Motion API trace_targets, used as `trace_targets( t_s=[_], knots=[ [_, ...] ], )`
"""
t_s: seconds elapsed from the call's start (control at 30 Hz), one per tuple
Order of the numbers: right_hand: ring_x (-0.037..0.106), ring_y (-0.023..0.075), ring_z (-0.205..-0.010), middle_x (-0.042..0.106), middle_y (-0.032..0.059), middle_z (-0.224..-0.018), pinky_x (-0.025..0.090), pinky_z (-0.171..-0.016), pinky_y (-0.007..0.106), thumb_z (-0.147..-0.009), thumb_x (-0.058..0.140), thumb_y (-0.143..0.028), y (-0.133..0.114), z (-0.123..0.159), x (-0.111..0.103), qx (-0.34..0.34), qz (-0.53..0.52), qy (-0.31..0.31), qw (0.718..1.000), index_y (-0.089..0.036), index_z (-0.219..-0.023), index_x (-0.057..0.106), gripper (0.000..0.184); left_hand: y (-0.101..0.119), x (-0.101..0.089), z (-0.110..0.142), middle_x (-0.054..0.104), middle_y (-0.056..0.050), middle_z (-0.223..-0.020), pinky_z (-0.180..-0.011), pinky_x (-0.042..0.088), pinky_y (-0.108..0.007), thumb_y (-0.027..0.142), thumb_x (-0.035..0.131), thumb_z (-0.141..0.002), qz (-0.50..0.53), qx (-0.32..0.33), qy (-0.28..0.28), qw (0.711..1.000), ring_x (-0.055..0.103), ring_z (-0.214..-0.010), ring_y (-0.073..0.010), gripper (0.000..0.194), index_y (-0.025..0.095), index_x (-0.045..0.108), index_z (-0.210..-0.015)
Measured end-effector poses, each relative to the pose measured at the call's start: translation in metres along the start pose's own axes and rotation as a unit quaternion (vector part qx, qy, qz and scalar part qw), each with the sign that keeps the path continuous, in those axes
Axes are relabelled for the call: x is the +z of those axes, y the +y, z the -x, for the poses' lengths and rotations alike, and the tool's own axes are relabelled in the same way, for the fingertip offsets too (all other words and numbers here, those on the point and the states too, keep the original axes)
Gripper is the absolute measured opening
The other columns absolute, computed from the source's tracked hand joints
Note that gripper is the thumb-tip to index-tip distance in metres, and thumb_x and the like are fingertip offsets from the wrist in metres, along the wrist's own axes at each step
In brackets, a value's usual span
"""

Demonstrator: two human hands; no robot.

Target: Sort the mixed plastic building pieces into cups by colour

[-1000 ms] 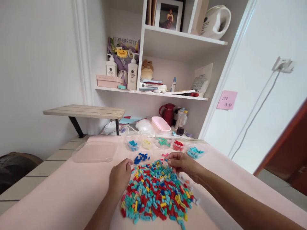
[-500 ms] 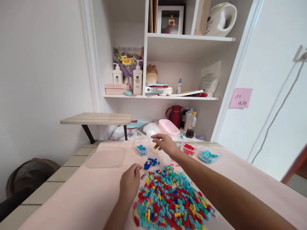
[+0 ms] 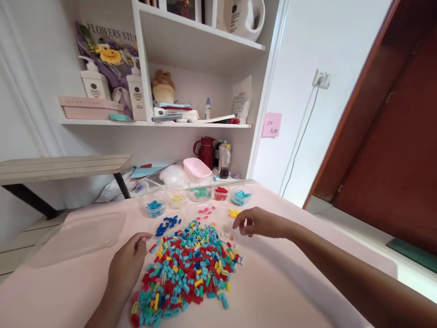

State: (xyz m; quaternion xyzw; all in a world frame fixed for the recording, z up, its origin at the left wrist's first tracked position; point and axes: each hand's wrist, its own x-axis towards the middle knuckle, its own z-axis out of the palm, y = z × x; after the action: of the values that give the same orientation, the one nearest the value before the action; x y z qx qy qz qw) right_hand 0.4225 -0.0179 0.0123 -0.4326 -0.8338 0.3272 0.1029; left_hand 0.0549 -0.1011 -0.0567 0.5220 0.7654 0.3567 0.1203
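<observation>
Curling its fingers downward at the far right of the heap of mixed toy bricks (image 3: 193, 269), the right hand (image 3: 261, 223) is near some yellow bricks (image 3: 235, 212); whether it pinches anything, I cannot tell. The heap lies on the pink-covered counter (image 3: 283, 282). Just beside the heap's left edge, the left hand (image 3: 128, 259) has its thumb close to its bent index finger, any grip unclear. Beyond the heap stand clear tubs (image 3: 143, 205) of sorted bricks; dark blue bricks (image 3: 167, 225) lie nearer it.
</observation>
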Motion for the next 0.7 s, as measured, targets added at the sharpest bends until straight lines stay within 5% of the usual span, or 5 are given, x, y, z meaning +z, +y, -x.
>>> trace_targets(
  t_s=[0.1,0.2,0.43,0.57,0.7],
  knots=[
    [0.060,0.0151,-0.074,0.067,0.0012,-0.098,0.043,-0.063,0.024,-0.065,0.072,-0.031,0.008,0.015,0.009,0.019,0.040,-0.057,0.997,-0.029,-0.124,0.056,0.061,0.000,0.000,0.000,0.067,0.002,-0.071,-0.065,0.043,-0.026,0.037,0.038,-0.082,-0.008,-0.006,0.001,1.000,0.063,-0.073,-0.0194,0.033,0.027,0.066,-0.095],
    [0.058,0.0178,-0.078,0.064,0.0013,-0.096,0.042,-0.063,0.025,-0.056,0.078,-0.035,0.009,0.018,0.027,0.034,0.085,-0.051,0.995,-0.029,-0.134,0.047,0.084,-0.001,0.002,-0.002,0.066,0.002,-0.071,-0.065,0.043,-0.026,0.039,0.038,-0.082,-0.014,-0.010,0.000,1.000,0.063,-0.073,-0.0195,0.033,0.027,0.065,-0.096],
    [0.057,0.0170,-0.078,0.063,0.0043,-0.092,0.043,-0.066,0.026,-0.063,0.072,-0.027,0.005,-0.010,0.048,0.020,0.039,0.012,0.999,-0.022,-0.122,0.059,0.060,-0.005,0.002,-0.004,0.063,0.003,-0.069,-0.063,0.043,-0.026,0.042,0.037,-0.082,-0.022,0.001,-0.002,1.000,0.062,-0.070,-0.0188,0.035,0.027,0.064,-0.099],
    [0.058,0.0148,-0.076,0.064,0.0022,-0.086,0.043,-0.066,0.024,-0.065,0.072,-0.025,0.007,-0.027,0.042,-0.021,-0.022,-0.018,0.999,-0.021,-0.109,0.065,0.045,-0.008,0.002,-0.003,0.062,0.003,-0.068,-0.062,0.043,-0.026,0.042,0.037,-0.082,-0.017,0.007,0.000,1.000,0.061,-0.067,-0.0183,0.034,0.027,0.063,-0.099],
    [0.056,0.0112,-0.062,0.064,-0.0002,-0.078,0.043,-0.057,0.023,-0.070,0.070,-0.033,0.016,-0.039,0.033,-0.032,-0.129,-0.114,0.985,-0.022,-0.113,0.063,0.045,-0.007,0.002,-0.002,0.062,0.004,-0.066,-0.062,0.044,-0.025,0.042,0.038,-0.083,-0.012,0.013,0.002,1.000,0.062,-0.066,-0.0181,0.034,0.026,0.063,-0.098]
  ],
)
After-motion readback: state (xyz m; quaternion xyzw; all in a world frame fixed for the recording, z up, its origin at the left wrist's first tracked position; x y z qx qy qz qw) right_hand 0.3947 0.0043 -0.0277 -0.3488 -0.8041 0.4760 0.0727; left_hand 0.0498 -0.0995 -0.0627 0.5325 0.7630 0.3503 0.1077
